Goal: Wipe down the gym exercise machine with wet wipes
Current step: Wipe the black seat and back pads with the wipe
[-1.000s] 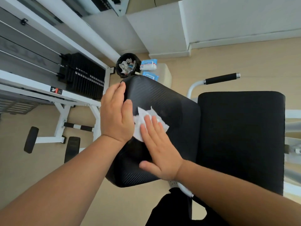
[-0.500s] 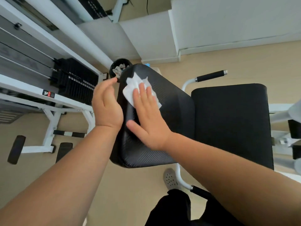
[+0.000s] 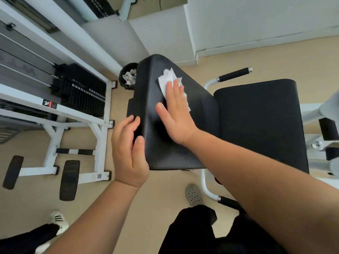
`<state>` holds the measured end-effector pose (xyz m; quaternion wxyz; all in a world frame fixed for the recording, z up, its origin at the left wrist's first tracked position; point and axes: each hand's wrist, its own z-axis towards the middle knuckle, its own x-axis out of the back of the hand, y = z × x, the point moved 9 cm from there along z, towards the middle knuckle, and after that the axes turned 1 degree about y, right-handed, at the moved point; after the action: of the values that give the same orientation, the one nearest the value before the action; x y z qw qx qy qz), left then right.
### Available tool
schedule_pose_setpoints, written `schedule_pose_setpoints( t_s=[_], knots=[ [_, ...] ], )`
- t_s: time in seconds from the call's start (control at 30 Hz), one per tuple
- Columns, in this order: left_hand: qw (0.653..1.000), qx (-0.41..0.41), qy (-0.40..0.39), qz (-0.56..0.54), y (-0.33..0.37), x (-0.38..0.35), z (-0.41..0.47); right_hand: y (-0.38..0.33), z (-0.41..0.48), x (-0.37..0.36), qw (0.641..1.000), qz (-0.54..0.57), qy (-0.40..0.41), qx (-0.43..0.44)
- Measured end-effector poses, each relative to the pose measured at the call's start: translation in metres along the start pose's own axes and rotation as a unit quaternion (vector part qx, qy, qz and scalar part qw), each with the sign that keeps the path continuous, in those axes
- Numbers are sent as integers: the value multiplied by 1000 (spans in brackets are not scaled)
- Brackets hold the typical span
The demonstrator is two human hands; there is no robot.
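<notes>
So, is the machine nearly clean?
Not yet. Used wipes sit in the bin, so some wiping looks done. The right hand presses a wet wipe on the back pad while the left hand holds its edge. Seat pad and handles probably remain.

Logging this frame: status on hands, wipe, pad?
Right hand flat, pressing wipe on pad. Left hand grips pad's edge. Nothing blocks the wipe.
</notes>
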<state>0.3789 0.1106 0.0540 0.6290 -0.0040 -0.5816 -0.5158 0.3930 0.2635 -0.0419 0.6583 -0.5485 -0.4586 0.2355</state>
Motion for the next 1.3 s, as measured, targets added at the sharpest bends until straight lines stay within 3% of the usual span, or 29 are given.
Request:
schedule_pose_setpoints(
  t_s=[0.1,0.2,0.3,0.43,0.47,0.6,0.7,0.77,0.83,0.93,0.97,1.0,1.07,1.17,1.23,1.3],
  knots=[
    [999,-32,19,-22,0,1,-1,-41,-53,-17,989,-34,5,146],
    [999,-24,19,-38,-5,0,-2,-17,-142,-49,982,-75,-31,170],
    [998,-26,18,-46,-7,-1,-3,33,-177,-59,987,-114,-52,97],
    [998,-38,21,-48,-6,-2,-2,59,-113,-29,994,28,-5,-109],
    [998,-43,25,-47,-6,-2,-3,51,-92,-21,991,47,4,-123],
    [997,-55,35,-42,-8,-2,-3,-33,-76,-27,995,-23,27,91],
    [998,-33,35,-42,-9,-2,-3,-36,-131,-50,985,-39,14,167],
    [999,-40,28,-24,-5,-2,-3,4,-161,-56,989,-66,18,130],
    [999,-36,7,0,-2,-3,-2,54,-168,-54,997,-69,15,39],
    [995,-20,-43,92,5,-5,2,89,-136,-40,992,14,7,-126],
    [989,-16,-58,133,8,-5,5,83,-119,-35,989,39,4,-143],
    [983,-18,-66,170,12,-4,9,69,-103,-30,991,46,2,-124],
    [976,-12,-68,206,22,-5,23,18,-90,-27,1000,13,0,2],
    [973,50,-83,212,25,-24,42,-26,-128,-41,988,-15,-4,156],
    [967,43,-87,236,29,-34,44,-3,-162,-53,986,-36,-11,164],
    [965,35,-83,246,25,-35,43,53,-176,-55,994,-51,1,99]
  ],
)
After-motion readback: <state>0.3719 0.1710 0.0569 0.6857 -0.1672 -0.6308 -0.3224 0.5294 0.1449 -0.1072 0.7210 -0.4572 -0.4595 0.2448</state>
